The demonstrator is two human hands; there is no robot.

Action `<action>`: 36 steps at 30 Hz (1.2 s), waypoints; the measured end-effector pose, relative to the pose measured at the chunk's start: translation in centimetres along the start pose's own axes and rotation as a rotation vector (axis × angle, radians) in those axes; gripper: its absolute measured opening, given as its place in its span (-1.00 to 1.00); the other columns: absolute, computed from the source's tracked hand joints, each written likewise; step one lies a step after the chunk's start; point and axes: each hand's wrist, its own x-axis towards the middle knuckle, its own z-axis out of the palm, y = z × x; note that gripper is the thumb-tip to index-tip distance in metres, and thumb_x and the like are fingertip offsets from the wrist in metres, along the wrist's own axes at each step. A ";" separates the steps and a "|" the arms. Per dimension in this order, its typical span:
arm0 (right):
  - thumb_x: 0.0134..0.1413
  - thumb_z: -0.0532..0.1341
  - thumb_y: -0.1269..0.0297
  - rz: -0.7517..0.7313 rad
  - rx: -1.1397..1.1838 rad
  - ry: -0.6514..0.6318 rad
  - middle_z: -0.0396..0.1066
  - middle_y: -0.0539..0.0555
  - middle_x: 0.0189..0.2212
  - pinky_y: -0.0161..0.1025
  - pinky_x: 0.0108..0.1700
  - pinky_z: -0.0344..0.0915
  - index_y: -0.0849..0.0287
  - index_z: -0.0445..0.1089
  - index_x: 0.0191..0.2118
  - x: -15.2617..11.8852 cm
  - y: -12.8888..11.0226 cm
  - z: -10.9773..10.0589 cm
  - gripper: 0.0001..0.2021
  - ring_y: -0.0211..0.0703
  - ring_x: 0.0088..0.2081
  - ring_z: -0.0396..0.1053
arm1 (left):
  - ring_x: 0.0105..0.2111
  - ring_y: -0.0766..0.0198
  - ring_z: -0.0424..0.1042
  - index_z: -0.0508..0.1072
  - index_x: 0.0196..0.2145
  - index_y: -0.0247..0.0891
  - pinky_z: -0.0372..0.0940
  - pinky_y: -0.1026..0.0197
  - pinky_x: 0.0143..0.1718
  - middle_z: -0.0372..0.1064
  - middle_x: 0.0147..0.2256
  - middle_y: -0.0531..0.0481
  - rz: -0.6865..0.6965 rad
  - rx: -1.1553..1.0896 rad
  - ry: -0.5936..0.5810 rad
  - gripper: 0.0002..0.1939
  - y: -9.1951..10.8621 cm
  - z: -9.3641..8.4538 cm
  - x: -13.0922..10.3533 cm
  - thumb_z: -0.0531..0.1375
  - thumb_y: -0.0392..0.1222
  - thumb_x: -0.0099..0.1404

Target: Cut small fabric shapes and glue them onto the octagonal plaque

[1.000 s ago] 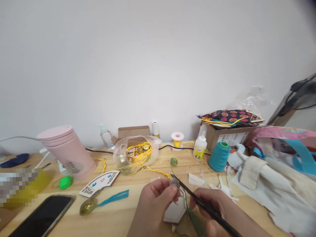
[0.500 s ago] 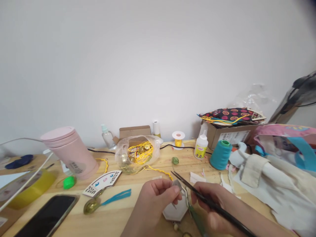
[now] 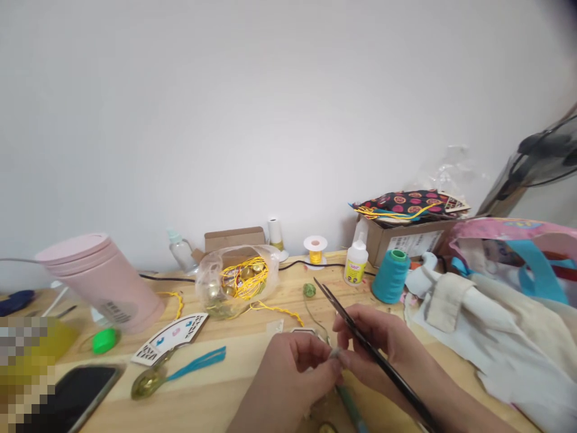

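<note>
My left hand (image 3: 300, 373) is closed, pinching a small greyish piece (image 3: 336, 353) at its fingertips. The fingers of my right hand (image 3: 383, 343) meet the same piece, and long dark tweezers (image 3: 376, 355) lie across this hand with their tips pointing up and left. Beneath my hands, a pale hexagonal piece (image 3: 304, 331) is mostly covered. A green-handled tool (image 3: 350, 409) lies below my fingers. Just beyond, a small green ball (image 3: 309, 290) rests on the wooden table (image 3: 243, 385) with a thin cord trailing from it.
Left are a pink cup (image 3: 108, 288), a phone (image 3: 81, 397), a fan-shaped piece (image 3: 171, 340) and a blue tassel (image 3: 198, 364). Behind stand a bag of yellow cords (image 3: 246, 276), a glue bottle (image 3: 356, 263) and a teal thread cone (image 3: 391, 276). White fabric (image 3: 496, 355) lies right.
My right hand has moved in to meet my left fingertips at the small piece. The hexagonal piece is now more hidden. The whole view has shifted, with the table items appearing further left.
</note>
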 end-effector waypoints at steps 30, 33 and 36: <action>-0.22 0.25 0.05 -0.010 -0.008 -0.204 0.08 -0.11 -0.60 -0.39 -0.57 -0.07 0.20 0.28 -0.34 -0.9 2.3 -0.7 -0.65 -0.32 -0.55 -0.01 | -0.57 0.33 0.30 0.48 -0.59 -0.30 0.17 0.34 -0.51 0.40 -0.63 0.05 0.195 -0.236 0.246 -0.86 0.0 -0.5 -0.8 0.26 -0.15 -0.06; -0.26 0.20 -0.11 0.007 -0.033 -0.241 0.08 -0.10 -0.60 -0.38 -0.57 -0.06 0.21 0.29 -0.37 -1.0 2.4 -0.4 -0.55 -0.32 -0.55 -0.03 | -0.58 0.36 0.28 0.48 -0.64 -0.28 0.16 0.39 -0.53 0.37 -0.67 0.10 0.219 -0.245 0.275 -0.89 0.6 -0.7 -1.1 0.26 -0.20 -0.06; -0.34 0.15 -0.24 0.021 -0.022 -0.221 0.06 -0.10 -0.61 -0.37 -0.57 -0.08 0.21 0.28 -0.40 -1.0 2.2 -0.1 -0.45 -0.32 -0.56 -0.04 | -0.61 0.38 0.26 0.47 -0.66 -0.27 0.15 0.41 -0.56 0.36 -0.69 0.11 0.218 -0.229 0.274 -0.88 0.9 -0.7 -1.2 0.26 -0.20 -0.07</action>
